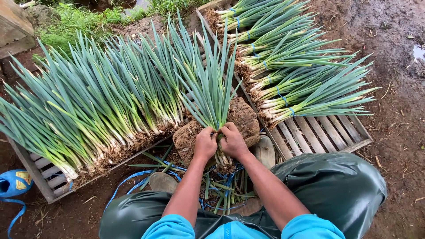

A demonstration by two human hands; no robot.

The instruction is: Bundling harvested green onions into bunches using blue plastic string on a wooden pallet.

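Wooden pallets [318, 132] w/ green onions [102, 102]

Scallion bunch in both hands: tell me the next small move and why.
Probably cinch the blue band tight: the left hand and right hand pinch the scallion bunch just above its roots, and the finished bundles on the right pallet all carry blue ties.

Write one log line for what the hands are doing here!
left hand: grips onion bunch | right hand: grips same bunch | blue string: below
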